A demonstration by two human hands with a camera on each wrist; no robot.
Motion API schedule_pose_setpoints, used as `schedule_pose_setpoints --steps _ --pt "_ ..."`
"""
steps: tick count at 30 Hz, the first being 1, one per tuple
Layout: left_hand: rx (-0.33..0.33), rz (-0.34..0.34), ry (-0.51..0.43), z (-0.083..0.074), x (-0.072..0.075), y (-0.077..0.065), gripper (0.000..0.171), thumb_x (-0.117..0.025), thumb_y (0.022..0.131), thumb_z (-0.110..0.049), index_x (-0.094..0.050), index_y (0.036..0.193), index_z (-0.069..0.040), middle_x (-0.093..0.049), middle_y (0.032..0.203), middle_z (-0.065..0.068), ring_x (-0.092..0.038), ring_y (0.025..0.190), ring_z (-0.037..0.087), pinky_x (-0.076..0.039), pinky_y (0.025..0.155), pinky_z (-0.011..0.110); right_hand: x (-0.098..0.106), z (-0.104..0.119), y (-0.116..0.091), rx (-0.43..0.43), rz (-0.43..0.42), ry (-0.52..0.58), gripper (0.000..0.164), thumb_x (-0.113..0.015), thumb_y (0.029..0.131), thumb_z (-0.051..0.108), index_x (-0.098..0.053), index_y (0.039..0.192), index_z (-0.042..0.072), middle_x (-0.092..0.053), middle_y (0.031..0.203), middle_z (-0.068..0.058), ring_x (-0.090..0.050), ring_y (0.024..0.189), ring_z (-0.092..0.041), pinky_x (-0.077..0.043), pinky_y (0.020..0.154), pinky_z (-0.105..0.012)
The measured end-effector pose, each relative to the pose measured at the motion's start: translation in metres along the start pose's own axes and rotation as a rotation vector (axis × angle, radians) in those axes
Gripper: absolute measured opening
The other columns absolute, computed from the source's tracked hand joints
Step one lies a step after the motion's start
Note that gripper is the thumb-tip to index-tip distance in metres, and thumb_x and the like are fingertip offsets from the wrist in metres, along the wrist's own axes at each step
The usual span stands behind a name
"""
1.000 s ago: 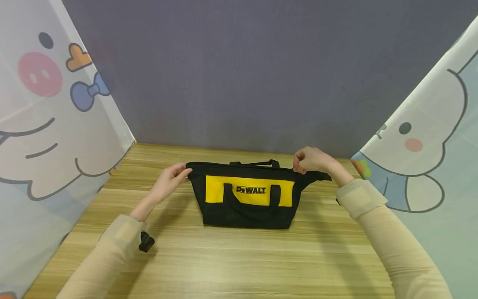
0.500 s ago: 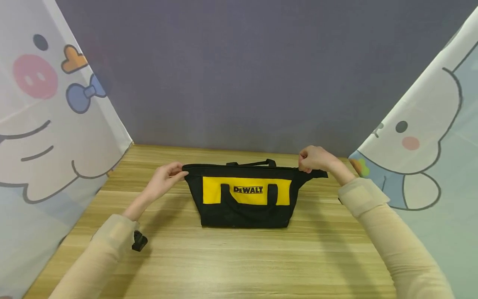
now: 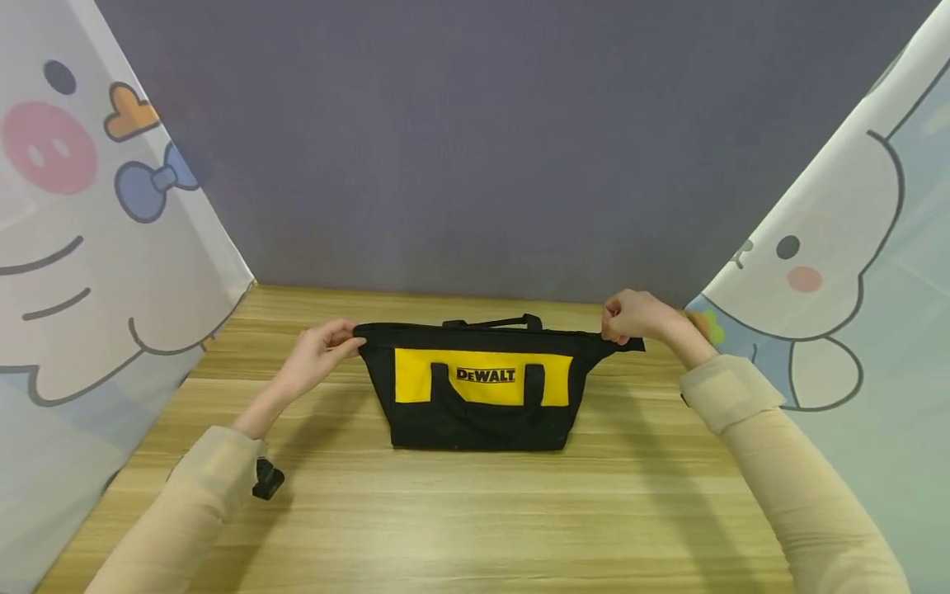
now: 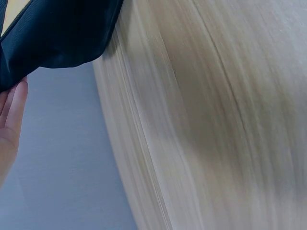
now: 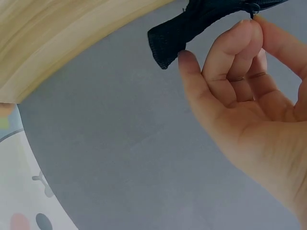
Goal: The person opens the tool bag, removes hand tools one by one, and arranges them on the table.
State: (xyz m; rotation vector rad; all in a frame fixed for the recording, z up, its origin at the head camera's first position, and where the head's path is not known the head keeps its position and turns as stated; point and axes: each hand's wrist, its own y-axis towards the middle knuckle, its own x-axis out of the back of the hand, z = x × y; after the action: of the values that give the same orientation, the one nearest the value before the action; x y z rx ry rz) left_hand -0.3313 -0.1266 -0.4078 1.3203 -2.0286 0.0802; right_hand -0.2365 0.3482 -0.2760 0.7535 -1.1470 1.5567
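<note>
A black and yellow tool bag [image 3: 482, 421] with DEWALT lettering stands upright on the wooden table in the head view. My left hand [image 3: 315, 356] pinches its upper left corner between thumb and fingers. In the left wrist view only part of that hand [image 4: 10, 117] shows, under the dark fabric of the bag [image 4: 72, 33]. At the opposite top end, my right hand [image 3: 641, 318] pinches the small zipper pull [image 5: 253, 8], clearest in the right wrist view. Beyond the fingers sticks out the black end tab [image 5: 165, 43] of the zipper. The bag's inside is hidden.
The wooden table [image 3: 445, 520] meets a grey panel [image 3: 475, 165] close behind the bag. Cartoon-printed curtains stand on the left [image 3: 67, 247] and right [image 3: 831, 247]. A small black device [image 3: 267, 479] shows by the left cuff.
My right hand has slid right along the bag's top edge with the zipper pull, closer to the end tab. My left hand keeps its hold on the corner. The whole head view has shifted slightly.
</note>
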Motion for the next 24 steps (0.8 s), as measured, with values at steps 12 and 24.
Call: schedule_pose_setpoints --steps 12,24 --pt "-0.036 -0.014 -0.010 -0.001 0.002 0.001 0.027 -0.060 0.098 -0.007 -0.061 0.122 0.006 -0.070 0.108 0.026 -0.075 0.092 0.025 -0.060 0.076 0.026 0.003 -0.007 -0.007 -0.017 0.006 -0.004 0.009 -0.060 0.088 0.015 -0.064 0.086 0.007 -0.067 0.085 -0.007 -0.062 0.080 -0.022 -0.048 0.072 -0.033" --pt "-0.019 -0.008 -0.024 0.002 0.000 0.000 0.027 -0.059 0.098 -0.007 -0.060 0.122 0.006 -0.071 0.108 0.026 -0.073 0.094 0.039 -0.060 0.078 0.040 0.003 -0.012 -0.005 -0.023 0.011 -0.024 0.011 -0.058 0.089 0.014 -0.061 0.081 0.008 -0.066 0.082 -0.007 -0.061 0.077 -0.020 -0.044 0.068 -0.031"
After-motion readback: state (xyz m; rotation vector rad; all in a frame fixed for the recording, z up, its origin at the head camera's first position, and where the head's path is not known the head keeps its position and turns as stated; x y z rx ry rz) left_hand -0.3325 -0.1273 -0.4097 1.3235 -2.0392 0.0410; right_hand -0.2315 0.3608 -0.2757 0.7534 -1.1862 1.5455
